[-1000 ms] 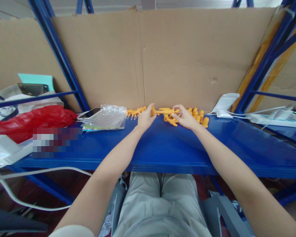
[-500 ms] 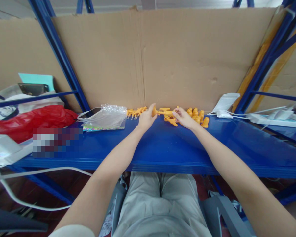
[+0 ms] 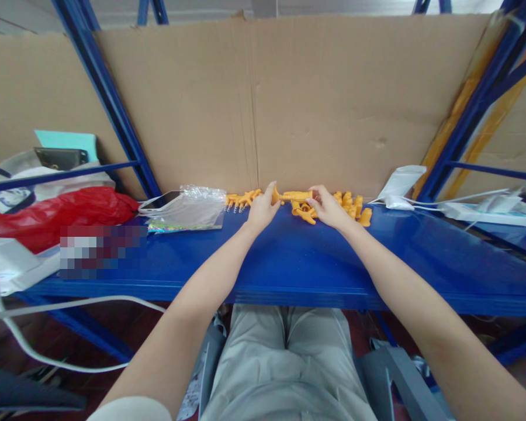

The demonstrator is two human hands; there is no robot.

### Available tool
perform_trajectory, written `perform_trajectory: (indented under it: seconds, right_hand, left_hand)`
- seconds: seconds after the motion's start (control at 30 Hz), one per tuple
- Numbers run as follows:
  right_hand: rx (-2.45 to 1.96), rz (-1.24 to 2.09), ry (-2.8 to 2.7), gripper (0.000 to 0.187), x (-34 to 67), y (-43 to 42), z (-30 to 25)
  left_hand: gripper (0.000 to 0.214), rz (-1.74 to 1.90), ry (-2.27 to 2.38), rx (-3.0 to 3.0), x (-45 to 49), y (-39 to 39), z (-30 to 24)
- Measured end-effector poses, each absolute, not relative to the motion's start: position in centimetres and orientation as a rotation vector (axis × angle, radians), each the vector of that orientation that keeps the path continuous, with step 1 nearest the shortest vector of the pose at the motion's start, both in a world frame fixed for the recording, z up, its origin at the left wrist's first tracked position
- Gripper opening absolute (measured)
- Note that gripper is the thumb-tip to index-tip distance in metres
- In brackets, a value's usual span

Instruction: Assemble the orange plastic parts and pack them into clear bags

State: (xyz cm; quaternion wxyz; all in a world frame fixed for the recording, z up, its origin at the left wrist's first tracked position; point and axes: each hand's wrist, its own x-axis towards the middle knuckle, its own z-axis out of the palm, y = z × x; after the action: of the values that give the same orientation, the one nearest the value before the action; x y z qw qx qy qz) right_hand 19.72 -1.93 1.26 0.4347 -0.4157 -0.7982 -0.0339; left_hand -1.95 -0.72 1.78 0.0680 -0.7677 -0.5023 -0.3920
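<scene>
My left hand (image 3: 262, 209) is closed around an orange plastic piece (image 3: 276, 195), whose flared end shows between thumb and fingers. My right hand (image 3: 328, 209) pinches the right end of a long orange plastic piece (image 3: 297, 195). The two pieces lie in line, nearly end to end; whether they are joined I cannot tell. Left of my left hand lie several orange corkscrews (image 3: 241, 200) with bare metal spirals. Below the long piece, by my right fingertips, rests a loose orange winged part (image 3: 304, 213). More orange plastic parts (image 3: 355, 206) are heaped beyond my right hand.
The blue shelf (image 3: 298, 263) backs onto a tall cardboard sheet (image 3: 315, 105). To the left are a clear plastic bag (image 3: 197, 210), a phone-like device (image 3: 162, 202) and a red plastic bag (image 3: 65, 213). A white object with cables (image 3: 401, 187) stands right, near a blue post (image 3: 469, 111).
The long orange piece has shifted slightly up, and my right fingers have moved up to its right end. My left hand stays nearly in place.
</scene>
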Motion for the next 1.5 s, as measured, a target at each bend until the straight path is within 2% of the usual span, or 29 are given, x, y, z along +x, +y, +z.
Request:
perform_trajectory:
  seconds: [0.3,0.77,1.07,1.27,1.5]
  right_hand:
    - [-0.987,-0.312,-2.048,0.034,19.9,-3.1,1.9]
    - [-1.119,0.341,-1.878,0.036,19.7,-0.5,0.0]
    - [-1.074,0.177,-1.92,0.019,19.8,-0.6,0.4]
    - [-0.933,-0.084,-2.042,0.03,20.5,-1.4,0.9]
    - [-0.97,0.073,-1.971,0.051,20.5,-1.2,0.5]
  left_hand:
    - [0.06,-1.258,-1.52,-2.278,-2.0,-0.9,1.9]
    - [0.057,-1.126,-1.574,-2.314,-2.3,-1.1,1.8]
    - [0.058,-1.163,-1.557,-2.314,-2.2,-1.1,2.0]
    - [0.058,-1.184,-1.578,-2.321,-2.2,-0.8,1.8]
    - [0.056,-1.172,-1.598,-2.314,-2.4,-0.8,1.7]
